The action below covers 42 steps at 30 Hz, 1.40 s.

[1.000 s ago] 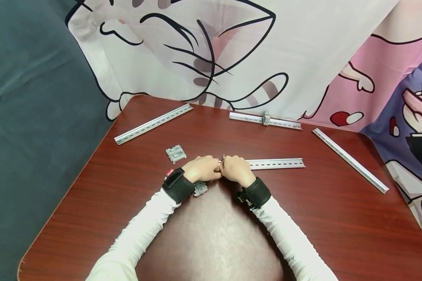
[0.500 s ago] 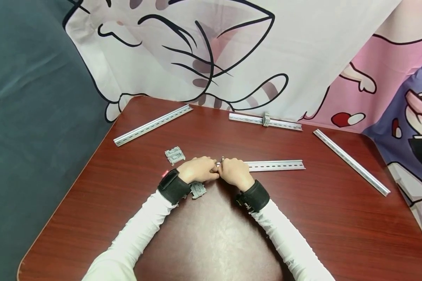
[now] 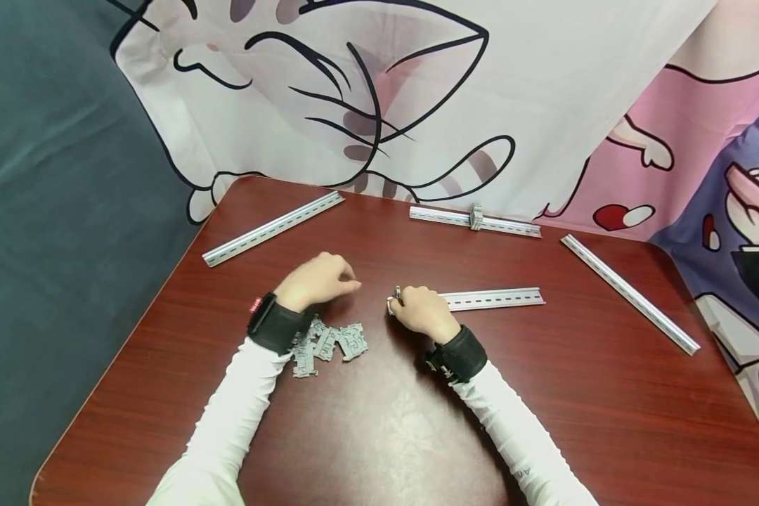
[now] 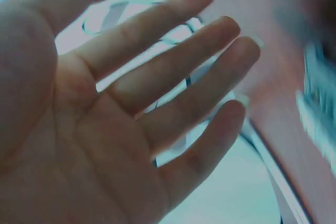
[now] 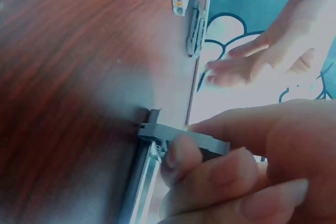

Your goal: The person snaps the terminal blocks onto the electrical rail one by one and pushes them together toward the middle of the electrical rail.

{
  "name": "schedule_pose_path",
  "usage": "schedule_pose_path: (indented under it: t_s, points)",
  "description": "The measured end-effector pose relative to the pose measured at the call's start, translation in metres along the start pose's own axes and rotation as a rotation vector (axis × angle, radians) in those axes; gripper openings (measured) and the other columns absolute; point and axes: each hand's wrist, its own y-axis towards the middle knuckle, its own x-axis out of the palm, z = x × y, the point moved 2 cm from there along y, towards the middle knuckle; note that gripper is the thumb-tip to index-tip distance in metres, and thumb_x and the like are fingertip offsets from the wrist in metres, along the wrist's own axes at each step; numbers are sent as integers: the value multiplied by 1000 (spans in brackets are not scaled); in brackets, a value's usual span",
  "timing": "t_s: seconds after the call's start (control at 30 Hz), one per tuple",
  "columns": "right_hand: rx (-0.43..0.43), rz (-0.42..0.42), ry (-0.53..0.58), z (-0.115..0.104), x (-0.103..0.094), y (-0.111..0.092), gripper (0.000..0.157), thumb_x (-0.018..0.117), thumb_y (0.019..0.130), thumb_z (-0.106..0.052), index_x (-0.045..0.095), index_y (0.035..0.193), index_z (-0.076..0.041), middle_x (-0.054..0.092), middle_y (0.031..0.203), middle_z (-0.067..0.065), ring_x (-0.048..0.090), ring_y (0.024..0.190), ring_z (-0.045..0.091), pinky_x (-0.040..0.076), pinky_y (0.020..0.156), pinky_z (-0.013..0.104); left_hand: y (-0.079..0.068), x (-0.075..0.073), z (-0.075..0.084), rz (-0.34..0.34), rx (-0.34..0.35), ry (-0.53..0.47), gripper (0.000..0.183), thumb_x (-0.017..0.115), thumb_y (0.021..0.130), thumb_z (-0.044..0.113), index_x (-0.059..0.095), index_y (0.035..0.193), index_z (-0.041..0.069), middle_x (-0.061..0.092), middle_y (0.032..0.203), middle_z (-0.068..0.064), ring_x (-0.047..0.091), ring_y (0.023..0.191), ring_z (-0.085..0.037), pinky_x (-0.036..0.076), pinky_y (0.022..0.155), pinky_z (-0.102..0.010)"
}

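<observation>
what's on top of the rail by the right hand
A gray block sits across the rail near one end, pinched by the right hand. In the head view, that hand covers the stretch beneath it.

Vs. 0.5 s ago, your L hand [image 3: 319, 280] has left the rail [image 3: 492, 299]: it was right beside your R hand [image 3: 425, 310] at the rail's L end, now it's well apart, shifted L & a bit toward the far side. Its fingers, prev. down at the rail, are now held out w/ gaps btwn them, per L wrist cam. Your L sleeve [image 3: 228, 414] & L wristband [image 3: 275, 324] swung L too. The flat grey pair that showed far-L is now hidden by that hand. Nearer you, the grey blocks [image 3: 325, 344], mostly covered bef., now show as a loose group. Rail's L tip is uncovered too.
</observation>
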Motion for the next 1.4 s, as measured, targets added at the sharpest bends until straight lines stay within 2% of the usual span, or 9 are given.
schedule_pose_path:
  t_s: [0.1, 0.2, 0.43, 0.53, 0.77, 1.0, 1.13, 1.27, 1.4]
  points:
    - [-1, -13, 17, 1, -3, -2, 43, 51, 95, -38, 53, 61, -11, 67, 81, 17, 67, 76, 36, 50, 61, 47, -8, -13, -17, 74, -103, 13, 26, 67, 89, 26, 70, 104, 5, 70, 103, -11, 63, 85, -23, 50, 76, -41]
    - [15, -23, 38, 4, -7, -5, 49, 50, 96, -43, 51, 58, -12, 65, 76, 14, 65, 72, 34, 48, 58, 45, -12, -19, -32, 93, -184, 30, 32, 70, 86, 22, 64, 108, 0, 65, 106, -17, 59, 90, -28, 48, 77, -43]
    - [3, -38, 75, 10, -17, -8, 52, 47, 98, -42, 44, 54, -15, 45, 59, 1, 54, 62, 23, 38, 54, 34, -8, -12, -48, -42, -261, 1, 53, 73, 84, 24, 52, 121, -5, 51, 123, -28, 43, 116, -42, 43, 91, -52]
    - [-15, -48, 76, 11, -18, -8, 51, 48, 98, -41, 41, 54, -16, 40, 58, -2, 51, 61, 21, 37, 55, 32, -4, -7, -53, -53, -269, 22, 52, 72, 86, 24, 51, 123, -6, 51, 125, -28, 45, 119, -43, 43, 95, -52]
    - [-48, -59, 76, 10, -20, -8, 49, 51, 97, -38, 41, 55, -16, 37, 58, -3, 48, 59, 19, 35, 54, 31, -1, -3, -63, 1, -208, 32, 35, 68, 88, 14, 59, 114, -7, 61, 118, -25, 56, 110, -38, 46, 94, -47]
    - [-57, -69, 69, 9, -20, -7, 46, 53, 96, -36, 43, 56, -16, 38, 59, -3, 47, 59, 18, 35, 54, 30, 1, -1, -68, 24, -162, 11, 35, 69, 87, 16, 63, 113, -7, 62, 119, -25, 57, 110, -37, 46, 96, -46]
    - [-57, -74, 75, 11, -19, -6, 45, 53, 96, -37, 44, 57, -16, 39, 59, -3, 47, 59, 18, 34, 54, 30, 1, 0, -67, 36, -134, 6, 31, 68, 87, 15, 63, 109, -7, 63, 114, -24, 58, 105, -35, 46, 93, -45]
    - [-54, -62, 77, 12, -21, -7, 45, 53, 96, -37, 47, 57, -15, 40, 60, -2, 48, 61, 19, 35, 55, 30, 1, -2, -59, 63, -70, -37, 28, 65, 87, 13, 61, 107, -6, 61, 106, -21, 55, 93, -29, 46, 85, -41]
    - [-71, 6, 105, 12, -26, -6, 43, 52, 97, -37, 53, 61, -14, 44, 61, -1, 51, 63, 20, 37, 56, 31, 0, -9, -36, 94, 17, -73, 27, 65, 87, 13, 59, 107, -4, 56, 104, -18, 51, 92, -26, 45, 82, -38]
